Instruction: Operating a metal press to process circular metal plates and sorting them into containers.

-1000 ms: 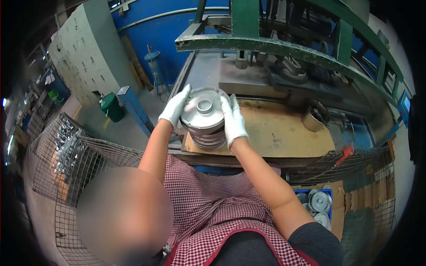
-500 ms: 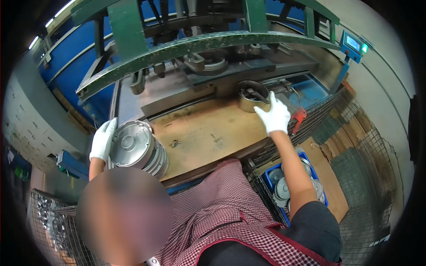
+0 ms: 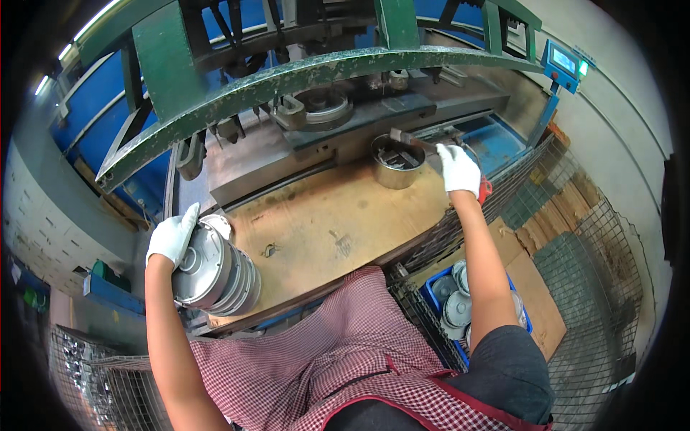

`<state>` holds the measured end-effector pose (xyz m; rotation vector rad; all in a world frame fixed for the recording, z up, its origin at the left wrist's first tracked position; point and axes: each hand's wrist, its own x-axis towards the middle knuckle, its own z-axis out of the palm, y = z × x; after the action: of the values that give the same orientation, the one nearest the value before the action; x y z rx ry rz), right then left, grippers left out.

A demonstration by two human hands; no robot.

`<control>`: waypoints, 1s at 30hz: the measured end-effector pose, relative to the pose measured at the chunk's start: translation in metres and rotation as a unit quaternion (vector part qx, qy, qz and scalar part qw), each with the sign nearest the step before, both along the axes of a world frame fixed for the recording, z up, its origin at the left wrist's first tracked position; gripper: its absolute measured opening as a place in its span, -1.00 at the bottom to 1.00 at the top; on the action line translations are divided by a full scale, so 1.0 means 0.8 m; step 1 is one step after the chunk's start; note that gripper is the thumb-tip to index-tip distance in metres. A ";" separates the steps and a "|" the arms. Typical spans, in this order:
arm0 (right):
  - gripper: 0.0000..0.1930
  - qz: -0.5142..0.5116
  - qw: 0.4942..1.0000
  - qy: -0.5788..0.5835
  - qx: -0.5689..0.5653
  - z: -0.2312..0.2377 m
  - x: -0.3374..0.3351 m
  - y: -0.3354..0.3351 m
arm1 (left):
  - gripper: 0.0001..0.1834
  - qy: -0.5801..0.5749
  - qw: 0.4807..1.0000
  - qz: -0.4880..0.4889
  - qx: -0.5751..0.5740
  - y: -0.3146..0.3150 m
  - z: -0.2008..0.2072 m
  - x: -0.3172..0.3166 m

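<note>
A stack of round silver metal covers [image 3: 241, 284] leans at the table's left end. My left hand [image 3: 171, 241], in a white glove, grips the far left rim of the top cover [image 3: 198, 276], with its fingers partly hidden. Another cover's edge [image 3: 218, 226] shows just behind the top one. In its white glove, my right hand [image 3: 458, 171] is closed round the handle of a flat brush [image 3: 410, 138]. The brush's head is over the rim of a metal pot [image 3: 397, 176], which holds dark, stick-like things.
A green machine frame [image 3: 287, 82] spans above the far side, over a steel bed with a round die [image 3: 323, 108]. A blue crate [image 3: 431, 287] of metal parts stands below right. Wire mesh [image 3: 596, 287] lies beyond. A control screen [image 3: 564, 61] is far right.
My right hand has closed on the brush and raised its head toward the pot's rim. My left hand has moved from the stack's side onto the top cover's rim.
</note>
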<state>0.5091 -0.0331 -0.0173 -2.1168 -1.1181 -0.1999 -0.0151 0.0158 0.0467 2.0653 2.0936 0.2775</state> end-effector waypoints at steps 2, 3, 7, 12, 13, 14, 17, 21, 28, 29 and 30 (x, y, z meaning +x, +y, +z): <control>-0.52 -0.014 0.997 0.037 0.070 0.013 0.005 0.000 | -0.18 0.003 1.000 0.002 -0.001 -0.001 0.001 0.002; -0.50 -0.027 0.993 0.079 0.078 0.022 0.010 0.005 | -0.18 -0.001 1.000 0.000 0.000 -0.001 0.001 0.003; -0.49 -0.056 0.993 0.045 0.088 0.058 0.023 0.060 | -0.20 -0.010 1.000 0.011 -0.003 -0.003 0.001 0.003; -0.54 -0.029 0.999 -0.023 0.026 0.068 -0.019 0.111 | -0.20 -0.003 1.000 0.000 0.004 -0.001 -0.001 0.000; -0.55 -0.021 0.999 -0.033 0.026 0.064 -0.033 0.113 | -0.20 -0.004 1.000 0.004 0.002 -0.001 -0.002 0.000; -0.56 -0.004 0.999 -0.037 0.039 0.061 -0.047 0.113 | -0.20 -0.011 1.000 0.004 -0.001 0.000 -0.002 0.000; -0.59 0.061 0.993 -0.019 0.104 0.049 -0.089 0.115 | -0.22 -0.017 1.000 0.009 -0.010 0.000 -0.001 0.001; -0.59 0.122 0.978 0.056 0.158 0.049 -0.148 0.140 | -0.31 -0.013 1.000 -0.016 -0.018 -0.005 0.004 0.001; -0.66 0.174 0.976 0.067 0.111 0.078 -0.241 0.235 | -0.32 -0.040 0.998 0.001 -0.038 -0.010 0.009 0.002; -0.68 0.175 0.973 0.086 0.128 0.076 -0.255 0.247 | -0.32 -0.048 0.998 -0.009 -0.035 -0.010 0.008 0.002; -0.67 0.210 0.960 0.031 0.183 0.077 -0.261 0.254 | -0.31 -0.050 0.998 -0.001 -0.034 -0.010 0.009 0.002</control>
<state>0.3003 0.1702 0.0441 -1.5148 -1.3473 -0.1247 -0.0134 0.0075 0.0537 1.9734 2.0137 0.3000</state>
